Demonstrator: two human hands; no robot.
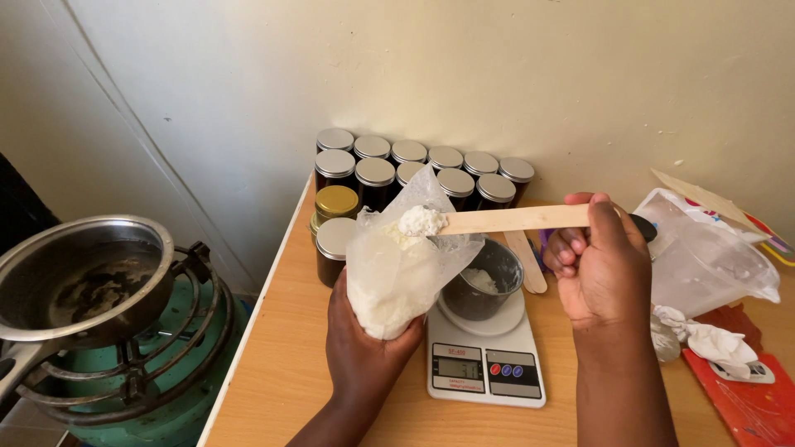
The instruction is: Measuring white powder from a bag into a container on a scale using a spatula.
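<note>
The left hand (363, 343) grips from below a clear plastic bag (397, 269) of white flakes, its fingers closed around the bag's bottom. The right hand (604, 269) has its fingers wrapped tight on a flat wooden stick (513, 219), whose far tip carries a white lump (421, 220) just above the bag's open mouth. Behind the bag, a small dark cup (484, 285) stands on a white kitchen scale (487, 364) on the wooden surface (281, 364), with dark lidded jars (414, 170) near the wall.

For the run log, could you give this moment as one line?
left hand: holds bag of white flakes | right hand: holds wooden stick, flakes on tip | pot on scale
</note>
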